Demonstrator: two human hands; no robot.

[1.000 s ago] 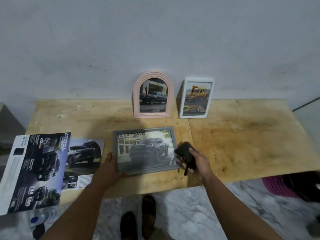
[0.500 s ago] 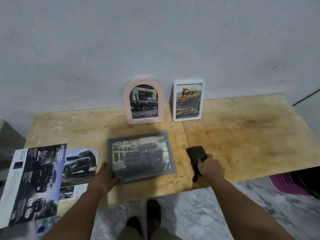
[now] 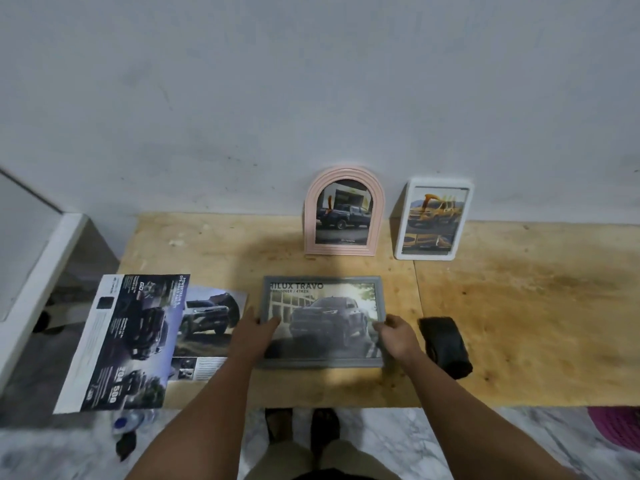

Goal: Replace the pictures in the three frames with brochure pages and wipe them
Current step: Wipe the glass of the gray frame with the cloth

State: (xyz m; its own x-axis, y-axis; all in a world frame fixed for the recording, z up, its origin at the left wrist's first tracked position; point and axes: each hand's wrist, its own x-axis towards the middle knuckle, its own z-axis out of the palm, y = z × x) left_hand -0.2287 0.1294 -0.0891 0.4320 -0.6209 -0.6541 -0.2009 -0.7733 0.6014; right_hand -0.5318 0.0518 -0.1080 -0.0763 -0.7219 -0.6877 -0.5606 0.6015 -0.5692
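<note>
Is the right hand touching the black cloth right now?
Apart. The head view shows bare wood between the right hand, which grips the grey frame, and the black cloth.

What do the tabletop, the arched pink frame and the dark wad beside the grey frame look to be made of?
Tabletop: bare plywood by its look, matte, with pale grain, stains and a seam between sheets. Arched pink frame: probably moulded plastic, smooth with ridged bands; painted wood is possible. Dark wad: soft rolled cloth, black and matte, lying on the table right of the grey rectangular frame.
</note>
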